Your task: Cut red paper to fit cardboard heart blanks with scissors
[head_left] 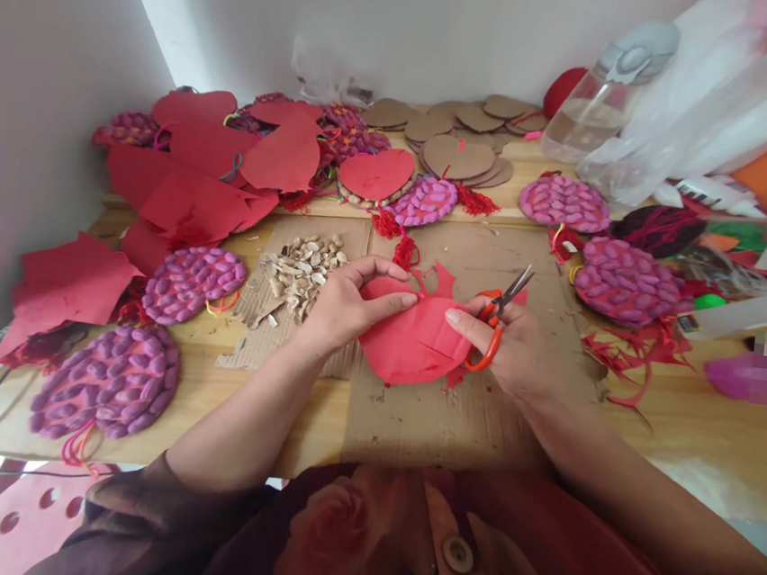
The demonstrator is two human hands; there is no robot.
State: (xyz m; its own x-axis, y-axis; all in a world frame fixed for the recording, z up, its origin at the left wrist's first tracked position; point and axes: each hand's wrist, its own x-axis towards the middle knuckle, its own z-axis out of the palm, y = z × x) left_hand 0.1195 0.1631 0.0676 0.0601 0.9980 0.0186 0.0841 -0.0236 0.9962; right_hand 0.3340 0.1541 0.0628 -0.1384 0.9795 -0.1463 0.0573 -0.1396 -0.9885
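A rounded piece of red paper is held up over the cardboard sheet between my two hands. My left hand pinches its upper left edge between thumb and fingers. On the opposite side, my right hand grips the paper's edge with the thumb and also carries orange-handled scissors, whose blades point up and away. Small red scraps stick out above and below the paper. Left of my left hand lies a heap of peanut shells.
Purple shell-covered discs lie on both sides, some with tassels. Red paper sheets are piled at the back left. Cardboard circles stand stacked behind. A water bottle and a plastic bag occupy the back right, with red scraps nearer.
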